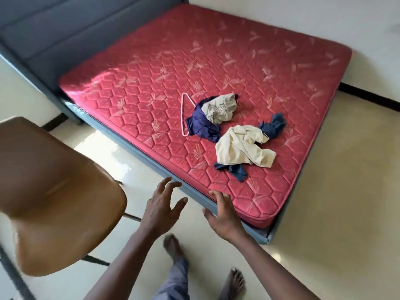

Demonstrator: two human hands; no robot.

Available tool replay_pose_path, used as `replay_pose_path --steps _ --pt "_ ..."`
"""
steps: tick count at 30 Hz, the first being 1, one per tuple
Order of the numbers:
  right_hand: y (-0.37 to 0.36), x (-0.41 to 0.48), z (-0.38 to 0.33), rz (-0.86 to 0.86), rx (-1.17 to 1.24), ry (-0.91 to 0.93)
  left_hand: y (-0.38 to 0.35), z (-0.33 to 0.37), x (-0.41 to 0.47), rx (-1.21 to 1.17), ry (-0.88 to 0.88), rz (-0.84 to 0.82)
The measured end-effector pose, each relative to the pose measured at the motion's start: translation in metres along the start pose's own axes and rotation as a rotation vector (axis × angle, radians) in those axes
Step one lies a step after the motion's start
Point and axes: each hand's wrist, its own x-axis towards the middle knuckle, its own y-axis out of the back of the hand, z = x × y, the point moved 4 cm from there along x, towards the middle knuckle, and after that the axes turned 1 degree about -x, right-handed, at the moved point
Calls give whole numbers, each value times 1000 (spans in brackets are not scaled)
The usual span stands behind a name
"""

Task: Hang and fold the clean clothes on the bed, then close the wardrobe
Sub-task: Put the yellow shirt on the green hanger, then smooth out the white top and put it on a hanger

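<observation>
Standing at the near corner, both arms held out, nothing gripped. Left hand (161, 204) open above the floor, fingers spread and slightly bent; right hand (224, 215) open too, fingers (217, 198) nearly straight, tips over the edge of the bed frame (151, 158), touching it or not impossible to tell. Ahead of the fingertips and a little to their right, on the red mattress (151, 72): the clothes (227, 135), in a loose heap, well apart from both hands. Nearest the right fingertips, a crumpled cream shirt (242, 148) lying over a dark blue piece (238, 172); beyond that, farther from the fingers and slightly to their left, a navy garment (203, 124) with a grey garment (220, 109) bunched on top. Just left of the navy garment, touching it or tucked under it, a pale hanger (183, 113), long side running away from the fingers rather than across them. Heap as a whole strung out much the same way, near to far. Judging from this: nothing hung or folded yet, first pick-up not yet made. Right hand the nearer to the cream shirt; left hand better lined up with the hanger, though farther off. Probably calls for leaning forward over the mattress. To the left of the left hand, a brown chair (54, 191). No wardrobe in view.
</observation>
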Motion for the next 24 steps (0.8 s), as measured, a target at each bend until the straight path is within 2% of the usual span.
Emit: replay_pose_path --steps 8,15,24 --pt "2 94 -4 97 35 -271 2 -57 125 -49 -28 -224" --pt "-4 156 -12 145 81 -386 1 -98 208 5 -39 -393" --pt "5 235 33 56 71 -476 -48 -105 304 15 65 -541"
